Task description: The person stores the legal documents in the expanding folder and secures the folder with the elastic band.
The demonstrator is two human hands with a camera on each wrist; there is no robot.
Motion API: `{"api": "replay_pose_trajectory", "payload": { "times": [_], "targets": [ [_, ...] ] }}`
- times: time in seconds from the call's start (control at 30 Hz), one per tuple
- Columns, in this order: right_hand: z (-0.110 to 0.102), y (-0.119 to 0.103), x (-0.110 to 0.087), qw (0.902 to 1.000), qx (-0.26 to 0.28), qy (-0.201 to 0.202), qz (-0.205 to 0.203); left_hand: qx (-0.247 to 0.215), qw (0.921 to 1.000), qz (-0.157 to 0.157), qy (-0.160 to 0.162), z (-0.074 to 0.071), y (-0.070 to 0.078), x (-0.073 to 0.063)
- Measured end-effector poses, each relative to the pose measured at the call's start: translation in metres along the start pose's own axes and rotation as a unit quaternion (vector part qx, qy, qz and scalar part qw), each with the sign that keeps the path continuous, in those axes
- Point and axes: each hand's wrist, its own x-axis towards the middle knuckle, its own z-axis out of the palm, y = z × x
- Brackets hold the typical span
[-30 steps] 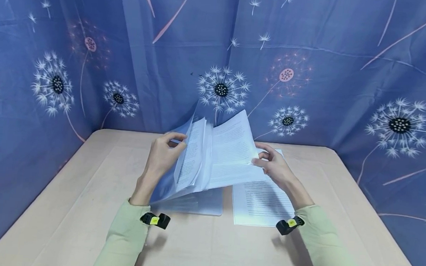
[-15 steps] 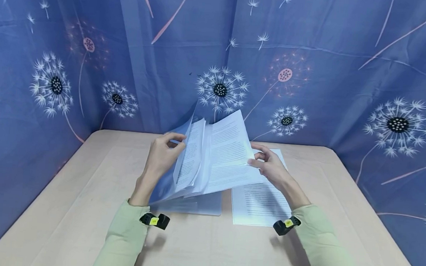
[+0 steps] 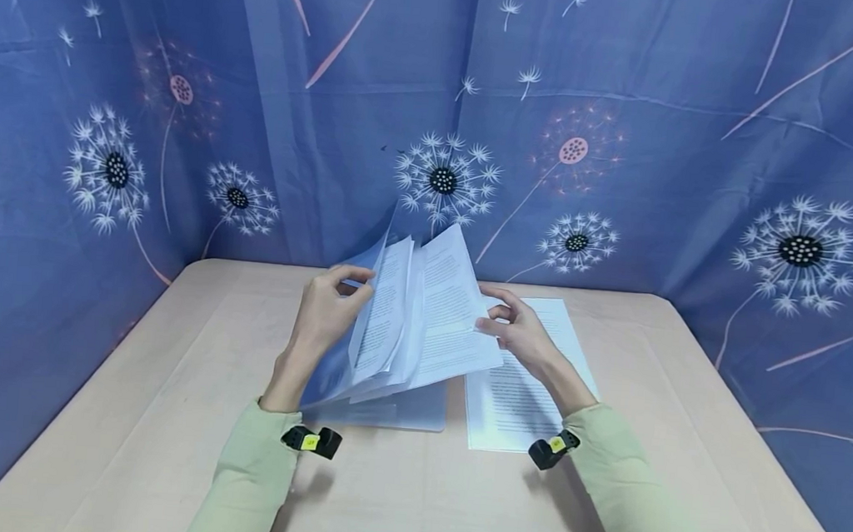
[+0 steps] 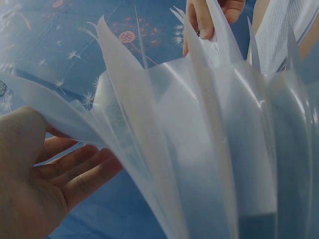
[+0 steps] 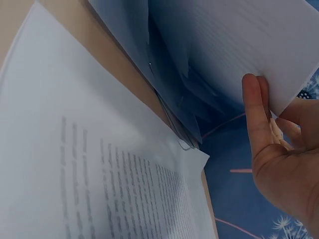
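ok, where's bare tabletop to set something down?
Bare tabletop lies left of the left hand and left sleeve, right of the printed sheets and right sleeve, and up front between the sleeves. Crowded: the centre, where the clear-pocket folder is held spread between left hand and right hand, leaving a thin strip beside the sheets.
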Motion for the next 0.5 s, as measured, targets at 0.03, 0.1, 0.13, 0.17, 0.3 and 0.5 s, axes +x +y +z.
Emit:
{"api": "replay_pose_trajectory", "payload": {
  "times": [0.03,0.1,0.13,0.17,0.3,0.5],
  "targets": [
    [0.002,0.0,0.0,1.0,-0.001,0.0,-0.002,-0.001,1.0,0.001,0.0,0.0,0.0,0.0],
    [0.006,0.0,0.001,1.0,0.0,-0.002,-0.006,-0.002,1.0,0.003,0.001,0.0,-0.001,0.0],
    [0.007,0.0,0.001,1.0,-0.001,-0.004,-0.007,-0.002,1.0,0.003,0.001,0.0,-0.001,0.0],
    [0.009,0.0,0.001,1.0,-0.003,-0.005,-0.008,-0.002,1.0,0.003,0.001,0.0,-0.001,0.0],
    [0.015,0.0,0.003,0.9998,-0.016,-0.009,-0.006,-0.001,1.0,0.002,0.001,0.0,-0.001,0.001],
    [0.022,0.001,0.006,0.9996,-0.026,-0.01,0.003,0.0,1.0,0.004,0.004,0.001,-0.001,0.001]
  ]
}}
